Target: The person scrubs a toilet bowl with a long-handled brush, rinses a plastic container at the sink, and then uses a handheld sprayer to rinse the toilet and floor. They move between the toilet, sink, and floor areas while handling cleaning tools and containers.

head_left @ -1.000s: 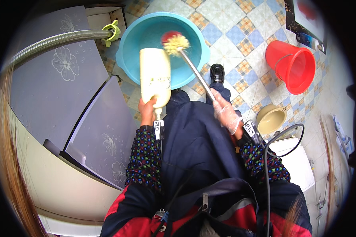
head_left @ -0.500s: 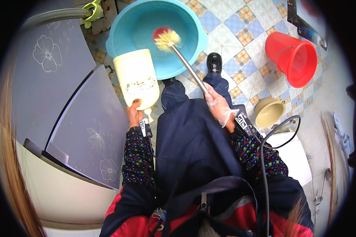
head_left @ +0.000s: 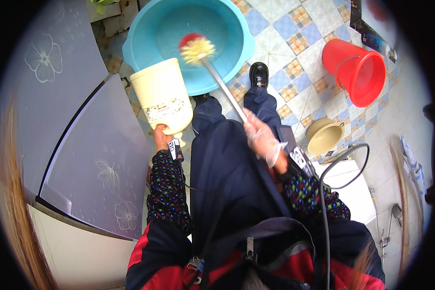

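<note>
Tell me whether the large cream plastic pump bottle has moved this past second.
Yes: judged against the round light-blue plastic basin, the bottle has shifted left and nearer, now overlapping the near-left rim.

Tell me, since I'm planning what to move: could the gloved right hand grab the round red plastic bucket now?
Probably not as things stand: the right hand already grips a silver-handled, cream-bristled brush, and the round red plastic bucket looks some way off to the right.

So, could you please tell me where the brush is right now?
In the head view, the brush is in the gloved right hand, its bristles against the blue basin, right of the cream pump bottle.
</note>
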{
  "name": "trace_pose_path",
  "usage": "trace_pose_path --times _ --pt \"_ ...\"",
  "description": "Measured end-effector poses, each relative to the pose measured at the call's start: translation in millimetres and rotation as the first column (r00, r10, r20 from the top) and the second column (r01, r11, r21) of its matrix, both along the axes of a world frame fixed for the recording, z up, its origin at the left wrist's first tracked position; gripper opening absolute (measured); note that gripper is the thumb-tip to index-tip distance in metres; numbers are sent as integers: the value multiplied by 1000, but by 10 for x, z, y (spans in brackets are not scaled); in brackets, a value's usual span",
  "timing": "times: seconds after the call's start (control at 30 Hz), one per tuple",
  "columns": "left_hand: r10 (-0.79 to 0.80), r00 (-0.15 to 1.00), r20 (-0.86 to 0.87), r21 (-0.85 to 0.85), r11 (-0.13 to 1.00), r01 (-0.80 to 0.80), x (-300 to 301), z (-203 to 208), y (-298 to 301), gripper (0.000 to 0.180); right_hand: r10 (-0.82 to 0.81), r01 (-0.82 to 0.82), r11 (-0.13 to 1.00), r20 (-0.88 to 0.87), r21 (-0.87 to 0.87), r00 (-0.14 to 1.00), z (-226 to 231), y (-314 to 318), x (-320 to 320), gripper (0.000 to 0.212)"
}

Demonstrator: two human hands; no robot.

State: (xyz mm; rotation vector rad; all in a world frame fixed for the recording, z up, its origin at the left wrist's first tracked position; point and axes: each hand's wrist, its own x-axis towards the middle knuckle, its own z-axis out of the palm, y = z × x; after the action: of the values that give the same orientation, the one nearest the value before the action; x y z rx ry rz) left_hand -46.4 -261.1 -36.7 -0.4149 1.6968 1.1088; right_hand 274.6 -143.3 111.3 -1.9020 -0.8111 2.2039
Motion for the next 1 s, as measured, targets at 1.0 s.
trace_pose_path --times 1.0 --pt "-114 916 -385 -20 993 115 23 24 513 32 525 -437 791 -109 428 844 -110 1367 197 37"
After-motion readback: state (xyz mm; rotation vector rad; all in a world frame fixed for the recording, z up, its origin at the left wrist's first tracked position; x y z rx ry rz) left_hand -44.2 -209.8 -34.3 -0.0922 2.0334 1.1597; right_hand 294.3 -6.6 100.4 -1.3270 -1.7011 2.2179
